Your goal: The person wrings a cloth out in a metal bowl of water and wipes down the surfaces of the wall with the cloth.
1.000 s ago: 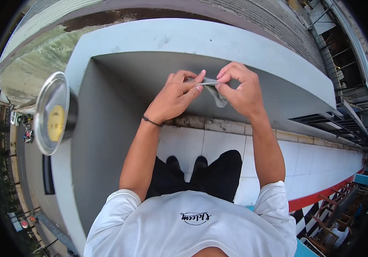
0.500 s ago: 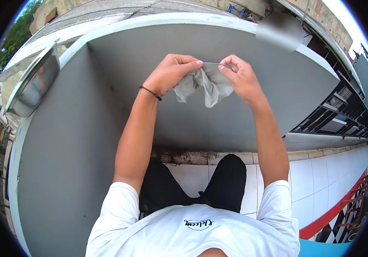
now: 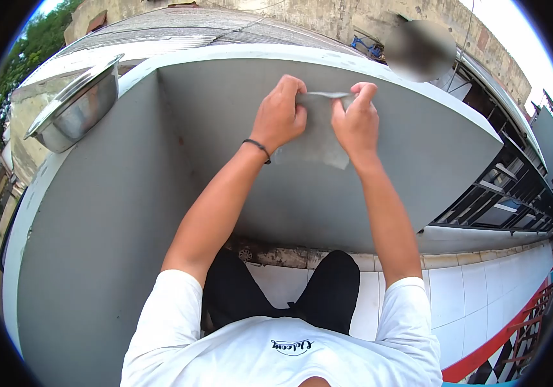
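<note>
A light grey cloth hangs between my hands, stretched along its top edge and blurred by motion lower down. My left hand is closed on one upper corner, with a dark cord round the wrist. On the other upper corner, my right hand pinches the fabric, thumb up. Both arms reach forward in front of the grey wall. What kind of cloth it is I cannot tell.
A metal basin rests tilted on the wall's white ledge at left. Grey walls stand in front and on the left. White floor tiles lie below, with a dark metal railing to the right.
The crumpled cloth now hangs flatter and more spread out. My left hand has moved right and turned its knuckles up. The view has tilted slightly upward.
</note>
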`<state>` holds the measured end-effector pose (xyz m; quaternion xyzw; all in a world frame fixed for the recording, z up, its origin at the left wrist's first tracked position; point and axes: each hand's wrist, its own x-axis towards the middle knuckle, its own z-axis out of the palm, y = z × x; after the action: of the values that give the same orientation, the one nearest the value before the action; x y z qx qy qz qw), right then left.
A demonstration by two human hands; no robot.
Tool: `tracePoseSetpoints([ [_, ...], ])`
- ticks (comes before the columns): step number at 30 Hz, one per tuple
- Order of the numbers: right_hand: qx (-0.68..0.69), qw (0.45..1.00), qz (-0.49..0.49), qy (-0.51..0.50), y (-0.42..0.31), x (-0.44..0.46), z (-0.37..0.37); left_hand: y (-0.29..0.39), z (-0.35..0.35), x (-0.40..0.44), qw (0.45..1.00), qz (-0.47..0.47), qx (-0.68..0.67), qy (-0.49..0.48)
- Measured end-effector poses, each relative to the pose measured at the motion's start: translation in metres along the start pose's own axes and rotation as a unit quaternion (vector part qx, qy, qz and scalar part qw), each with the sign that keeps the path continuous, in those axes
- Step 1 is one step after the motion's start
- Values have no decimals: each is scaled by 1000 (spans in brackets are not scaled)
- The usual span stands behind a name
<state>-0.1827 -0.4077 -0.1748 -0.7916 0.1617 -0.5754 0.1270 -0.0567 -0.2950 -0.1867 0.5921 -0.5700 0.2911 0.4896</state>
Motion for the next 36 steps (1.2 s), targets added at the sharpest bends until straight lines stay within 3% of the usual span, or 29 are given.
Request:
tracePoseSetpoints([
  [3, -2, 984, -91, 152, 3, 16, 25, -21, 21, 22, 969, 120, 150, 157],
  [5, -87, 974, -115, 175, 14, 21, 42, -25, 29, 29, 895, 161, 307, 281],
  [8, -185, 950, -134, 213, 10, 4, 59, -46, 49, 16, 868, 175, 393, 246],
  [9, -243, 950, -117, 158, 23, -10, 71, -52, 54, 5, 859, 158, 435, 218],
  [12, -254, 954, -112, 117, 39, -33, 90, -57, 54, -17, 882, 76, 435, 164],
  [16, -230, 964, -90, 96, 10, -6, 104, -69, 26, -3, 858, 41, 483, 171],
  [19, -216, 950, -203, 101, -25, 16, 142, -83, -13, -5, 835, -97, 515, 168],
  [23, -245, 927, -285, 10, -36, -23, 170, -112, -17, -70, 828, -193, 515, 110],
  [25, -235, 931, -280, 6, 2, -60, 173, -99, -17, -100, 881, -134, 449, 70],
  [29, -347, 932, -101, 10, 52, -93, 131, -60, -54, -147, 922, 53, 383, -20],
  [31, -142, 974, -110, 138, 37, -56, 118, -39, -85, -158, 918, 10, 395, 31],
  [34, 50, 947, -168, 270, -1, 8, 139, -12, -151, -154, 888, 4, 436, 144],
  [35, -47, 954, -185, 231, -29, 23, 144, 0, -177, -146, 859, 45, 471, 195],
  [36, -28, 965, -189, 178, -52, 25, 160, 12, -202, -144, 825, 47, 511, 235],
])
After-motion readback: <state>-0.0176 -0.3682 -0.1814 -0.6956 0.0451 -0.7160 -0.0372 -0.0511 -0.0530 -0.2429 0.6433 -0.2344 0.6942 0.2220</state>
